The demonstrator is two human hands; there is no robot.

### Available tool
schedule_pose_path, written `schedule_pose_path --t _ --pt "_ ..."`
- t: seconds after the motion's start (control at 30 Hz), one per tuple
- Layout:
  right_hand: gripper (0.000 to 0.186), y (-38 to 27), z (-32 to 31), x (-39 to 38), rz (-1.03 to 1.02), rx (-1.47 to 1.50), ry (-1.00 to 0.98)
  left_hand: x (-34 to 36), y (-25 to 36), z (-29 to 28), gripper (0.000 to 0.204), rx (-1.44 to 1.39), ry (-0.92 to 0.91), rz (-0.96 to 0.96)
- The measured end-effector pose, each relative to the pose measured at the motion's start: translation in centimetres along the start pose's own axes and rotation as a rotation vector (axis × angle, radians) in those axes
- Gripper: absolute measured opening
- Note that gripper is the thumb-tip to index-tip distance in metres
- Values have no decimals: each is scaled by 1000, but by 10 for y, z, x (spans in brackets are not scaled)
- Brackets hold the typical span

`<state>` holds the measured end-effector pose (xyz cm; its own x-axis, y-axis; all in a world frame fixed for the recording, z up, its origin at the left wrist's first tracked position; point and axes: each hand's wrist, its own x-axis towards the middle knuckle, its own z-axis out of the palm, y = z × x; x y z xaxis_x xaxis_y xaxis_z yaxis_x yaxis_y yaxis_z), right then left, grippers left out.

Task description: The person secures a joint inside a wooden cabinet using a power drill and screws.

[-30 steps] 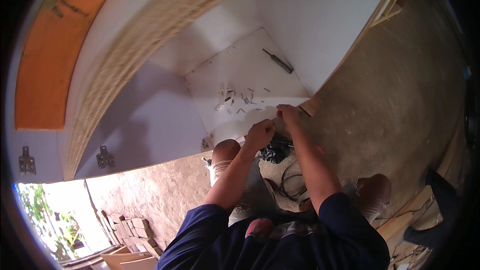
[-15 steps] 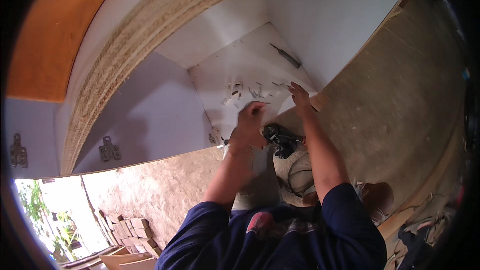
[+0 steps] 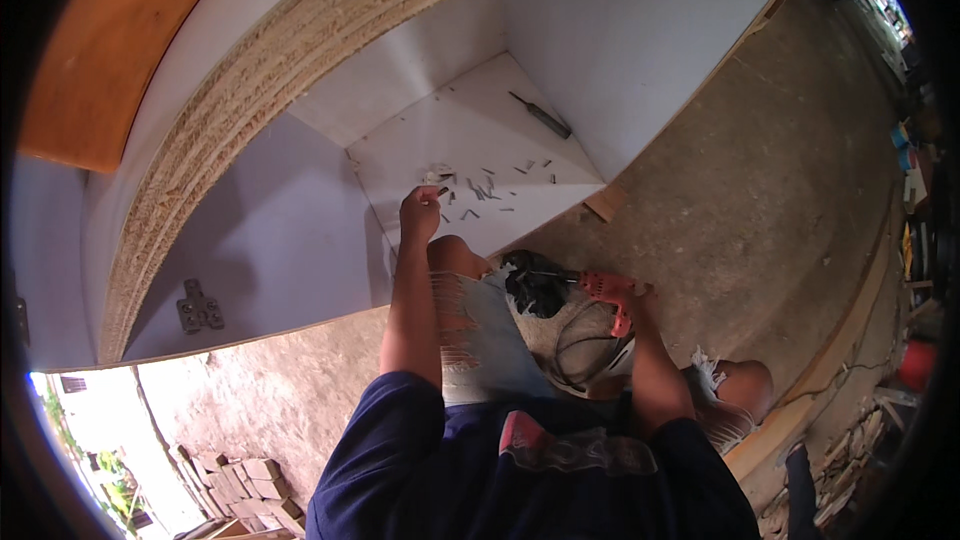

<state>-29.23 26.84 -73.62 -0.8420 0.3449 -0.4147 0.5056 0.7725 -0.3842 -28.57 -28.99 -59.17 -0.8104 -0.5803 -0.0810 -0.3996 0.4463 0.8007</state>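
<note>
A smooth orange panel (image 3: 100, 80) fills the upper left of the frame, next to the curved-looking, raw tan particleboard edge (image 3: 215, 125) of a white box-shaped cabinet (image 3: 375, 155). At the lower left, a grey metal hinge plate (image 3: 200, 308) sits on the cabinet's inner face, above a stack of brown rectangular blocks (image 3: 250, 485).

Left of centre, the left hand (image 3: 420, 214) reaches into the cabinet; its grip is narrow, fingertips at a small dark piece (image 3: 443, 191), though I cannot tell whether they pinch it. Just beyond lies a pale metal fitting (image 3: 437, 171), and to its right small grey metal screws (image 3: 487, 192) are scattered over the white panel. A dark-handled, thin-shafted screwdriver (image 3: 547, 121) lies above them.

Below centre, a crumpled black plastic bag (image 3: 535, 285) is beside a red power drill (image 3: 603, 287). The right hand (image 3: 646, 298) is at the drill's rear; I cannot tell whether its grip is closed. Brown concrete floor (image 3: 760, 210) spreads right.
</note>
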Motion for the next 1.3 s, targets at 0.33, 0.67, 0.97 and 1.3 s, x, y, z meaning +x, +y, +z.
schedule_pose_path --t 0.33,0.67,0.97,1.3 --pt "60 13 40 0 -322 153 -207 21 -81 -10 31 491 55 -191" --pt "97 -58 -4 -38 24 -67 -219 30 -74 -3 44 387 0 80" --pt "64 -122 -60 -51 -259 135 -289 17 41 10 35 -740 -201 -98" --pt "35 -281 -202 -158 -960 366 -338 -91 183 58 25 -1096 -709 -172"
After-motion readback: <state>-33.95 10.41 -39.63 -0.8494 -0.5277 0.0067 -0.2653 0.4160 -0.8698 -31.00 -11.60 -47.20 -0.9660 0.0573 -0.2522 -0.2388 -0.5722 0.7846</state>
